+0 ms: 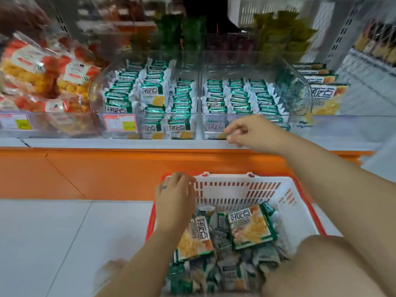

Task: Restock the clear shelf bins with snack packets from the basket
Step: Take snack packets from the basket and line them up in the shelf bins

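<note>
While glossy green-and-white foil packets (249, 227) fill the slotted white plastic basket (242, 189) on the floor, two big flat ones top the small ones. The left hand (174, 196) is at its far-left corner, grip unclear. The right hand (246, 131) is loosely curled and empty, in front of the right clear bin (300, 82) of two.

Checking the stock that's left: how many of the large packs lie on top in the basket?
2. One large pack lies by the left hand, the other toward the basket's right side. More may be buried under the small packets.
</note>
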